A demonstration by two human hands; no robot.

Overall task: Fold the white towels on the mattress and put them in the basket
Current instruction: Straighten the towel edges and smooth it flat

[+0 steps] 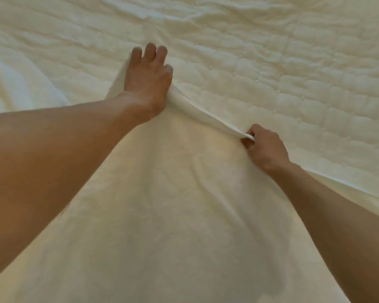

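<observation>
White and smooth, a fold of cloth (15,84) lies at the far left edge on the bed; whether it is a second towel cannot be told. Next to it the left hand (148,82) reaches forward, palm down, fingers straight and spread, pressing the far corner of the white towel (173,215) onto the mattress (293,73). The towel lies flat on the mattress under both forearms. Its long axis runs from the person's body away toward the left hand, and it fills the middle and bottom of the view. From just beside the left hand its far hem rises off the bed as a taut band slanting down and right. At the band's end the right hand (266,149) pinches the hem between thumb and curled fingers, nearer the person than the left hand. Right of it the towel's side edge lies on quilted, wrinkled mattress.
</observation>
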